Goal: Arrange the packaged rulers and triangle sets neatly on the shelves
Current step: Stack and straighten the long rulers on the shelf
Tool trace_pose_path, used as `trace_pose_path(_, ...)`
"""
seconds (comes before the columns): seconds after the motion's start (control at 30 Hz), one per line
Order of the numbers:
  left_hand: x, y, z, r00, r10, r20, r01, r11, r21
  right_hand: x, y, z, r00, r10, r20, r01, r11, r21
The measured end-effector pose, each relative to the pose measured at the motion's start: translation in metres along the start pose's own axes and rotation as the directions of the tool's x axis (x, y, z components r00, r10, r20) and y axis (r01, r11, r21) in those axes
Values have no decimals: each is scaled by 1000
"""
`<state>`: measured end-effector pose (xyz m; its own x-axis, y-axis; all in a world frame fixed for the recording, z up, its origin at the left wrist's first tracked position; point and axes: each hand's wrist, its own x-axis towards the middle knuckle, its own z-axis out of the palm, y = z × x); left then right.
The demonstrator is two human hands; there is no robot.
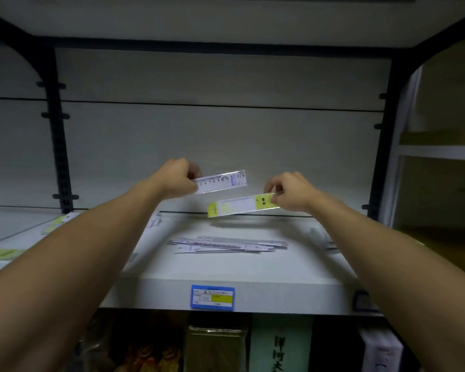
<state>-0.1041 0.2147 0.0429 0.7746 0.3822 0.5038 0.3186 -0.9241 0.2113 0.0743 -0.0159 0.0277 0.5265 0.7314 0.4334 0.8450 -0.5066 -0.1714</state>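
Note:
My left hand (176,177) grips the left end of a clear packaged ruler (223,181) with blue print, held up above the shelf. My right hand (287,193) pinches the right end of a yellow-green packaged ruler (236,208), which slopes down to the left just below the clear one. Both packs hang in the air over the white shelf board (226,269). A loose pile of white packaged rulers (226,244) lies flat on the shelf beneath them.
Yellow-green packs (3,253) lie on the shelf at far left, and more packs (320,237) sit at the right, partly behind my forearm. A blue price tag (212,296) is on the shelf's front edge. Goods fill the shelf below (215,345). Black uprights (59,157) flank the bay.

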Motion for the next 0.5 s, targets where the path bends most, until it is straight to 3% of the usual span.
trace_pose_path(0.1,-2,16,-1,978,13,206,21,986,-164,-5,23,-10,996,87,-20,-88,994,-68)
trace_pose_path(0.2,-6,32,12,905,99,413,-7,975,-220,-8,38,-18,986,154,-61,-158,985,-72)
trace_pose_path(0.37,-13,53,37,823,108,557,13,978,-209,-9,44,-30,972,209,-106,-213,977,-27)
trace_pose_path(0.5,-14,62,44,833,41,552,21,994,-105,-12,35,-37,981,169,-97,-171,985,-12)
